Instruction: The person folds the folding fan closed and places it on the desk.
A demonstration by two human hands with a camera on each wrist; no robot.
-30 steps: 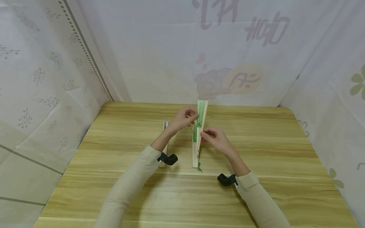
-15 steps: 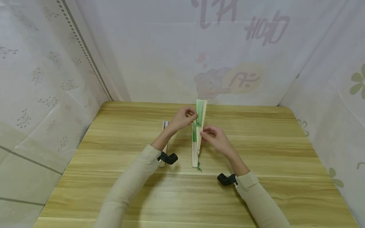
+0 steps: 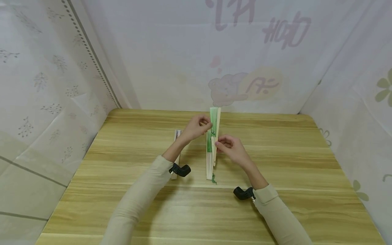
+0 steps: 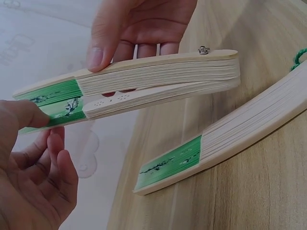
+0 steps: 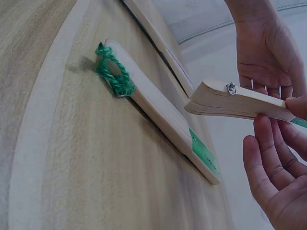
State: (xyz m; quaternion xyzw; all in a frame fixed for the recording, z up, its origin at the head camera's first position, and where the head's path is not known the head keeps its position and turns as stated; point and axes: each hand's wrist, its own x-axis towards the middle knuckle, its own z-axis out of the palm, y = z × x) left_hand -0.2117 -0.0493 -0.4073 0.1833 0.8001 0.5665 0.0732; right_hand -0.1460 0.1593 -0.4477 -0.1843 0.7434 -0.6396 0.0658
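Both hands hold a nearly folded fan (image 4: 158,72) with pale wooden ribs and a green leaf, raised above the table. My left hand (image 3: 197,127) pinches its green end between thumb and fingers. Farther down, my right hand (image 3: 231,148) pinches the ribs, its thumb (image 4: 98,55) on the outer guard. A narrow gap parts the ribs into two stacks in the left wrist view. The metal rivet (image 5: 231,88) shows at the fan's narrow end. Beneath lies a second folded green fan (image 3: 209,166), a green cord (image 5: 115,72) looped at its end.
Another folded fan (image 3: 178,134), pale with a darker leaf, lies to the left, partly hidden under my left forearm. The wooden table (image 3: 275,163) meets printed white cloth (image 3: 171,68) at its back and sides. Black cameras (image 3: 243,193) sit at both wrists.
The held fan has narrowed slightly, its right guard moving left toward the green leaf, and its lower end has swung a little right. Both hands stay nearly in place with the same pinch.
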